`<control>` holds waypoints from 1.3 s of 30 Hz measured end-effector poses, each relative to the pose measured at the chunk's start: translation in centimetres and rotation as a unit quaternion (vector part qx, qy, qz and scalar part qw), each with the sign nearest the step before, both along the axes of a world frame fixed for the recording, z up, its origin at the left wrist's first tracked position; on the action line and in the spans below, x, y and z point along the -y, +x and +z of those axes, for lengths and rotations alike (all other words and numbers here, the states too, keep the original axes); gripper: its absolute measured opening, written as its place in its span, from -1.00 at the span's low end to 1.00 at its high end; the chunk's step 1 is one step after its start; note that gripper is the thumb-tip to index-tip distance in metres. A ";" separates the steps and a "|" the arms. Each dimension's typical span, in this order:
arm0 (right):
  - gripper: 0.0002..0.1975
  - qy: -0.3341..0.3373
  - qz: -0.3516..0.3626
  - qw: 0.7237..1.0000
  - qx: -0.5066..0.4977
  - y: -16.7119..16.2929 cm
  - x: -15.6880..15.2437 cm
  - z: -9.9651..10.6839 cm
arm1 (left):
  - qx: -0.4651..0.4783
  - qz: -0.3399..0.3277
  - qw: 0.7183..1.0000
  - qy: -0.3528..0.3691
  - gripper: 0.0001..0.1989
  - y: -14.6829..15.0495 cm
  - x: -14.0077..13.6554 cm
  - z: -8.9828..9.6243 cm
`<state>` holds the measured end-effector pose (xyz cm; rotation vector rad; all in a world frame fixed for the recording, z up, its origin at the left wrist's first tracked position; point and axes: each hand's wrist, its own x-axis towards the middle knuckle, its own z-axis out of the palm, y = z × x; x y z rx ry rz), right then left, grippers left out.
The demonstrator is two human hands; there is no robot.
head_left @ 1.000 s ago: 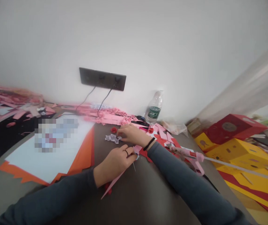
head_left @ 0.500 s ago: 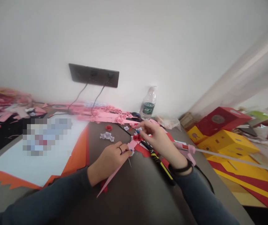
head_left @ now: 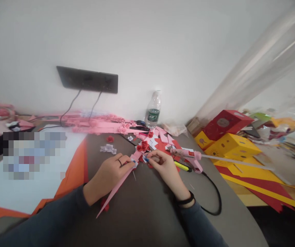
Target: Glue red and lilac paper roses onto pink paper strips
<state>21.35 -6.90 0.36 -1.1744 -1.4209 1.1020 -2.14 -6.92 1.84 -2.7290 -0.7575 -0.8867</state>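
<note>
My left hand (head_left: 112,175), a ring on one finger, is closed on a long pointed pink paper strip (head_left: 115,188) that slants over the dark table. Red paper roses (head_left: 142,146) sit on the strip's far part, just beyond my fingertips. In its fingertips my right hand (head_left: 161,163) pinches a small white paper flower (head_left: 145,157), right beside the strip. Part of a yellow-and-black utility knife (head_left: 182,166) shows behind my right hand. A pink hot glue gun (head_left: 192,157) with a long clear stick lies farther right.
Loose white paper flowers (head_left: 108,148) and a red rose (head_left: 110,139) lie left of centre. Pink decorated strips (head_left: 98,127) and a water bottle (head_left: 153,111) stand along the wall. White paper (head_left: 41,188) covers the left; yellow and red boxes (head_left: 236,147) are at right.
My right hand has come down and toward me, with the white flower now visible in its fingertips. The left hand keeps its hold on the strip. The view has shifted rightward.
</note>
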 end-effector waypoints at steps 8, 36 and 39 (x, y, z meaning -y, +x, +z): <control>-0.94 0.155 -0.040 0.977 0.138 -0.4 -0.2 -0.1 | 0.015 -0.006 1.000 -0.011 -0.75 0.0 0.0 0.2; -0.87 0.260 -0.026 0.930 0.260 -2.0 0.2 -1.3 | 0.023 -0.011 1.000 -0.001 -0.74 0.1 -0.1 0.2; -0.88 0.241 -0.037 0.937 0.250 -2.1 0.2 -1.5 | 0.024 -0.012 1.000 -0.001 -0.74 0.1 -0.1 0.1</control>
